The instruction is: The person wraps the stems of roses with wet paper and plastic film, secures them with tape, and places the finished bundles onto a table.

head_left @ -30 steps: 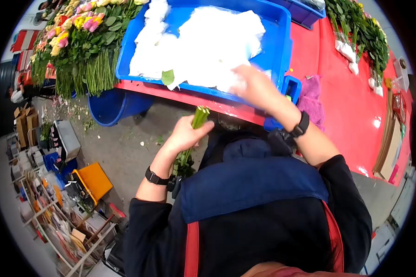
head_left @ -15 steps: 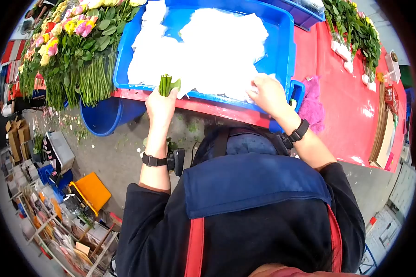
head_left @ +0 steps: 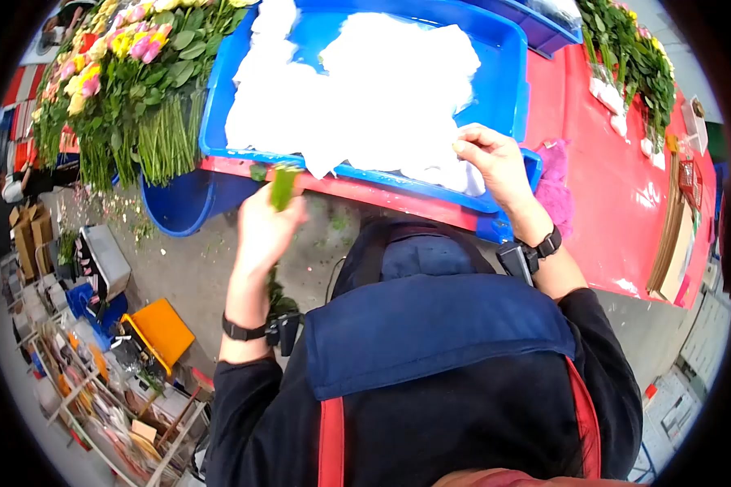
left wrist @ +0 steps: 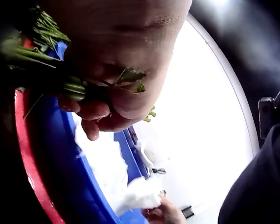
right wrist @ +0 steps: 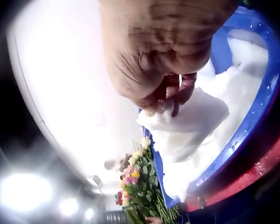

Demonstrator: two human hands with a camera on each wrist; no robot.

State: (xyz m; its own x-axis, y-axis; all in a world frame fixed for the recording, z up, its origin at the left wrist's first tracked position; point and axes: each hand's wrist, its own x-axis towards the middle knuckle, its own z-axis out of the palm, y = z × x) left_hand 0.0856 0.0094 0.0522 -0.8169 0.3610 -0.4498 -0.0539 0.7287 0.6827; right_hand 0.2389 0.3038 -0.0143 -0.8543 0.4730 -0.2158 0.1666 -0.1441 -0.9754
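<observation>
While the right hand (head_left: 497, 166) pinches white cotton (right wrist: 191, 126) right of centre, the left hand (head_left: 265, 231) clamps its fingers round green stems (head_left: 283, 190) left of centre — both near a blue tray (head_left: 499, 101) at top, on a red table (head_left: 605, 211); flowers (head_left: 142, 45) upper left.

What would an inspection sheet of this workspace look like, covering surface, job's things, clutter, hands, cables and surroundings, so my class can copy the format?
Surface: red table, blue tray on it.
Job's things: bunched stems; white wadding in the tray.
Clutter: pink cloth right of the tray; green scraps on the floor.
Left hand: grips the stems.
Right hand: pinches a piece of wadding.
Cables: nothing seen for certain.
Surroundings: flowers left of the tray; blue bucket below them; orange bin farther back.
</observation>
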